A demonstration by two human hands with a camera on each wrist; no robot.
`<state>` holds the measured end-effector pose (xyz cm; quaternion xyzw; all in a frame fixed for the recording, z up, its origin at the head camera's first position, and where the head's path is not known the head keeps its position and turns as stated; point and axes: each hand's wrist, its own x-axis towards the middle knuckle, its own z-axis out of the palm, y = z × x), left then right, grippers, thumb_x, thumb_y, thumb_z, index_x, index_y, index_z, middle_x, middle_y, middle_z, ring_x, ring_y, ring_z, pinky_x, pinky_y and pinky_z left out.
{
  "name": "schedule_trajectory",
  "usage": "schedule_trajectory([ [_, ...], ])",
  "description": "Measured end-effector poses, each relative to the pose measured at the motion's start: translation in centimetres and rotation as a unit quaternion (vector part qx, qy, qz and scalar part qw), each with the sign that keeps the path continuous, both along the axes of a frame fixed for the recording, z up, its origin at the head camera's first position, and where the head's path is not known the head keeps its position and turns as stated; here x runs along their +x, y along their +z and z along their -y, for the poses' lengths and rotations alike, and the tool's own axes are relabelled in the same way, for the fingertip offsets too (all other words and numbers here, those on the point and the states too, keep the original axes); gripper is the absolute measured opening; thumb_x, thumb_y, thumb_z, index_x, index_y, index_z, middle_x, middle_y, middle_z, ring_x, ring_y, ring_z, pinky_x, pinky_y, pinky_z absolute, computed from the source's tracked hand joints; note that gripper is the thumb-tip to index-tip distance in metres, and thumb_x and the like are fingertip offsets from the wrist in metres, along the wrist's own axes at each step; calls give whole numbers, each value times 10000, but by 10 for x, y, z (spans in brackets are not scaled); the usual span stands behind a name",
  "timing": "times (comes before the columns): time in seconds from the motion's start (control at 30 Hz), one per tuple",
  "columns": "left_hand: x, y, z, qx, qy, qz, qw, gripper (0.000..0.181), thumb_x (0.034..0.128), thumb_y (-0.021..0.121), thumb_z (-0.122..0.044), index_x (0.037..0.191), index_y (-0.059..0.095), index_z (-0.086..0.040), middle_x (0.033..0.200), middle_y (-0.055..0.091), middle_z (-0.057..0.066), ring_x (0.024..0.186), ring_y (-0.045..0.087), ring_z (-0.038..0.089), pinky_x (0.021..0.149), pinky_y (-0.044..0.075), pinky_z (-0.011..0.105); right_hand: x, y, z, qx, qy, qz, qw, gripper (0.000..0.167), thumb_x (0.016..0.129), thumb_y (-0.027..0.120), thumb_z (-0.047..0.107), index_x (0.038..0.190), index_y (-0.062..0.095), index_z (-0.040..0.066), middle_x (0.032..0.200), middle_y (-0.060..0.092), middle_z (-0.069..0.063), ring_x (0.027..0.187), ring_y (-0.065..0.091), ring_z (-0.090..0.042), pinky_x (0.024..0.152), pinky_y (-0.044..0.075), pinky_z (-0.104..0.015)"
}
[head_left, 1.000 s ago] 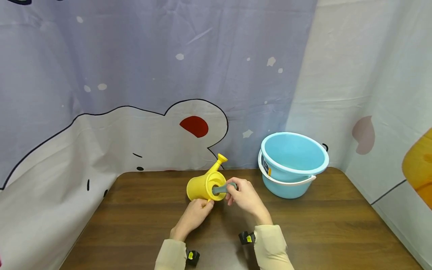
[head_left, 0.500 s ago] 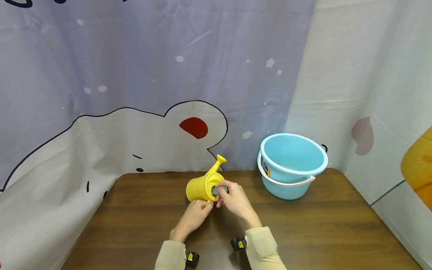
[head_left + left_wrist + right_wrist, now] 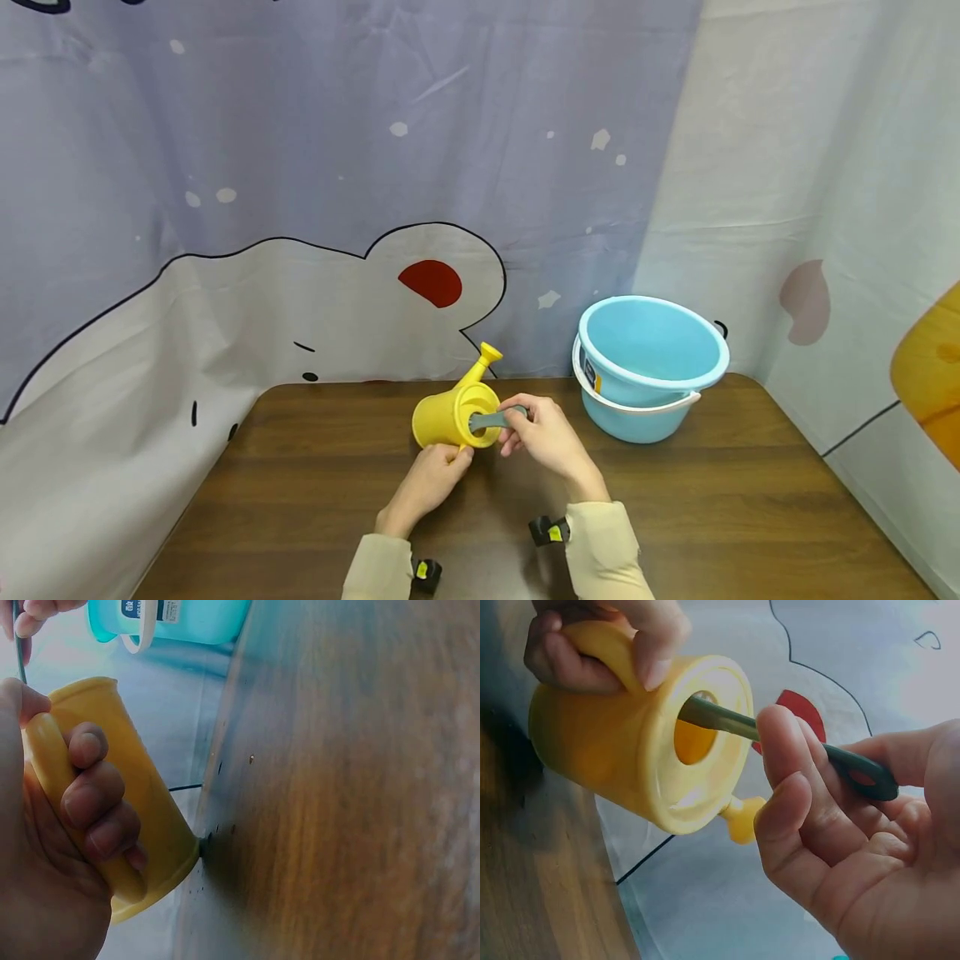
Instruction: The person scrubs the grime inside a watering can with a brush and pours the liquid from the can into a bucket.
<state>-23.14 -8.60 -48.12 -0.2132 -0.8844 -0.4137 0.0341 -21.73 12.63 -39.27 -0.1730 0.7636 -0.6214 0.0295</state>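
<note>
A yellow watering can (image 3: 438,419) is tilted over the wooden table, its round top opening turned toward the right. My left hand (image 3: 431,482) grips the can's handle, with fingers curled round it in the left wrist view. In my right hand (image 3: 551,437) is a grey-green long-handled tool (image 3: 724,720), pinched near the end of its handle. The tool's far end reaches through the opening into the can, and its head is mostly hidden inside. The can's spout (image 3: 480,367) points up and away.
A light blue bucket (image 3: 637,421) with a white handle stands at the table's back right, with another blue basin or bucket set in its top. A printed curtain (image 3: 337,308) hangs behind the wooden table (image 3: 300,517). Each wrist wears a small black camera.
The right hand pushed the tool deeper into the watering can half a second ago, then drew it back out to the right. The left hand and can stay almost still.
</note>
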Motion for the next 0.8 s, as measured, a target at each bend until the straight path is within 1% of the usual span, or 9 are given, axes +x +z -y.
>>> schedule_trajectory([
  [0.13,0,0,1,37,11,50,10000,485,994,517,-315,543,406,-176,507,306,-126,456,260,28,452,228,217,-6,-10,4,46,-124,-36,9999,204,991,492,35,1106,612,-84,761,650,-216,632,656,-402,668,554,-464],
  [0.27,0,-1,2,37,78,144,9999,485,991,520,-306,541,402,-173,506,304,-122,454,260,38,452,226,217,-9,-17,12,134,-136,-35,9998,207,991,480,29,1105,606,-89,758,655,-196,604,665,-316,668,553,-471],
  [0.33,1,-1,2,3,93,156,9998,485,990,522,-311,540,402,-175,504,304,-126,451,261,35,449,225,215,-9,-20,15,174,-151,-30,9997,206,991,482,28,1107,604,-90,761,654,-200,606,665,-317,655,558,-440],
  [0.47,1,-1,1,21,56,155,9999,482,988,524,-328,547,407,-171,507,314,-123,449,263,33,443,222,218,-10,-23,19,253,-184,-38,9995,198,997,493,39,1116,608,-70,769,651,-191,645,662,-386,612,550,-335],
  [0.53,1,-1,0,20,52,157,9999,484,989,525,-335,549,408,-169,507,316,-121,447,260,28,442,217,218,-9,-23,21,240,-128,-42,9996,202,1001,498,49,1130,604,-66,777,649,-190,665,658,-412,597,536,-294],
  [0.67,0,-1,-1,5,56,133,9999,483,991,533,-322,552,410,-161,509,323,-110,442,257,17,444,217,221,-7,-20,20,206,20,-105,9997,230,1010,496,66,1161,589,-81,801,649,-219,676,655,-427,602,533,-290],
  [0.8,0,-1,-1,5,63,86,9999,484,989,536,-314,549,407,-161,505,318,-113,442,256,17,445,220,220,-7,-16,13,325,64,-249,9991,225,1012,500,73,1158,603,-64,802,655,-211,659,664,-388,629,546,-337],
])
